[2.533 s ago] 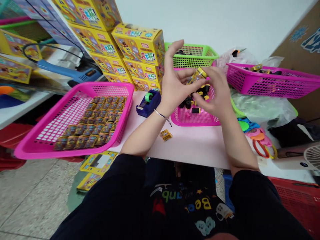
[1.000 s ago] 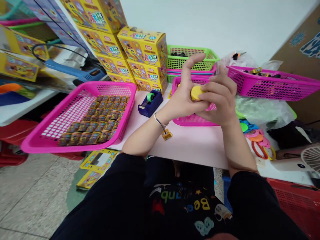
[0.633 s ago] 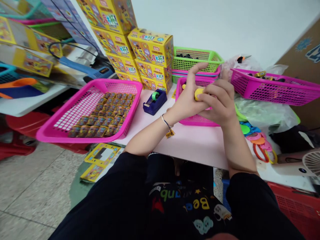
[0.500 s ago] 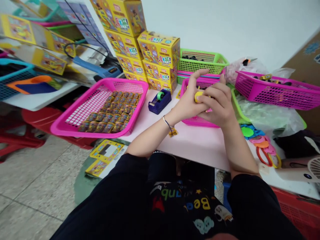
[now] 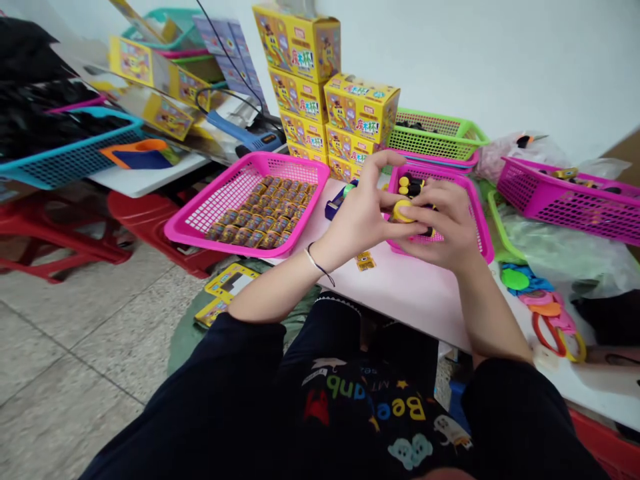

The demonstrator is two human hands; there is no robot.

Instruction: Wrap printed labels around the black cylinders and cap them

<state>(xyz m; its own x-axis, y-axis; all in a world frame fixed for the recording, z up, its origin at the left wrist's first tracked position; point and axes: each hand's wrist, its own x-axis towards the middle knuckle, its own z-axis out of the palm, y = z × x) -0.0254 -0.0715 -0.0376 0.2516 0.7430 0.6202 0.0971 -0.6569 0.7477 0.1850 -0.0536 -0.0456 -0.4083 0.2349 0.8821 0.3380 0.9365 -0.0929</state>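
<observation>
Evidently both hands share one object: a small yellow-capped container (image 5: pixel 399 209), grasped between the fingers of the left hand (image 5: pixel 361 217) and the right hand (image 5: pixel 447 223). It sits above the near-left part of a small pink basket (image 5: pixel 484 230), where black-and-yellow pieces (image 5: pixel 415 188) lie loose. To the left, a larger pink basket (image 5: pixel 193 227) bears packed rows of wrapped cups (image 5: pixel 263 210). A blue tape dispenser (image 5: pixel 332 209) (partly hidden by the left hand) stands between the baskets, with stacked yellow boxes (image 5: pixel 357 113) farther back.
</observation>
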